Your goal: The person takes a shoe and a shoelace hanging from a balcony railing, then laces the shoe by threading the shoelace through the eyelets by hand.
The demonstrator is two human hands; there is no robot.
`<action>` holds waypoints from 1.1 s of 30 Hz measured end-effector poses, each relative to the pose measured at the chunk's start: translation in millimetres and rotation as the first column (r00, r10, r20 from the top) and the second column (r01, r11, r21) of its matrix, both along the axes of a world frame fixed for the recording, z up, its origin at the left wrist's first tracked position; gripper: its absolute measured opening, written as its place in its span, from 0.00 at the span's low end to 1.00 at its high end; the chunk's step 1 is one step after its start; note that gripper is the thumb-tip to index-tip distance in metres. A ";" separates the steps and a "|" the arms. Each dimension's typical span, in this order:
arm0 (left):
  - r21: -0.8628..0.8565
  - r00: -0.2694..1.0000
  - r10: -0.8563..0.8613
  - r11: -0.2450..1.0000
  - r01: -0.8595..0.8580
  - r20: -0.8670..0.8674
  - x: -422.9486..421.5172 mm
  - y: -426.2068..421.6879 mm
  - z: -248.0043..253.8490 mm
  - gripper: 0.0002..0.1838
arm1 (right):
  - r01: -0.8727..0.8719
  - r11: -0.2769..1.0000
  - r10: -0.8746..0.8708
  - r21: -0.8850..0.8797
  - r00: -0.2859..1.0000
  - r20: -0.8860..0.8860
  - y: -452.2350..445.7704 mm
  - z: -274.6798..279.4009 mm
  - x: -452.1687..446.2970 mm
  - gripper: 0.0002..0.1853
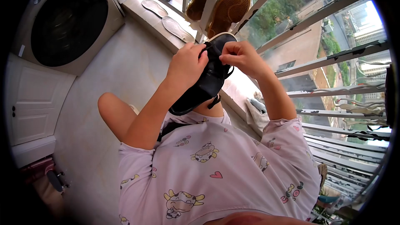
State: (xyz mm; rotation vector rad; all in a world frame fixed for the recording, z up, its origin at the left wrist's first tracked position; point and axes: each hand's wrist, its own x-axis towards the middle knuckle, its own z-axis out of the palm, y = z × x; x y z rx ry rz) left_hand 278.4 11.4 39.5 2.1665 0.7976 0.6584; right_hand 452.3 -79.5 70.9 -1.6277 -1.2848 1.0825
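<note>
Black smooth-looking upper, catching some light: the person is holding a shoe (202,88) up in front of the lap, between both forearms and close to the ledge (137,11). Left hand (188,63) is gripping near the top of the lacing, thumb and fingertips closing in. Right hand (241,57) is pinching just opposite, other fingers curling under. Fingertips are covering the contact, so can't tell if the right is catching lace or tongue. A lace (215,101), thin and soft, seems to be hanging loose at the side.

For doing this well, my call: letting the left steady the shoe while the right is working lace; tensioning both sides evenly; watching for twists, since black on black is hiding them. Shoe is hanging tilted, so bracing it on the leg would be helping.

Materials: pale flat insoles (176,28) are lying on the ledge, long rounded ovals. Brown soles (232,11), ridged, are facing out by the white railing (323,60), whose paint is chipping. Floor (125,54) is looking smooth, faintly mottled. Shirt (241,175) is draping loosely, pale pink with cow prints.
</note>
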 end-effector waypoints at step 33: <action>0.048 0.999 -0.012 0.999 0.010 0.038 -29.3 -13.9 0.6 0.15 | 0.146 0.989 -0.143 -0.018 0.923 -0.357 1.1 -143.0 11.5 0.12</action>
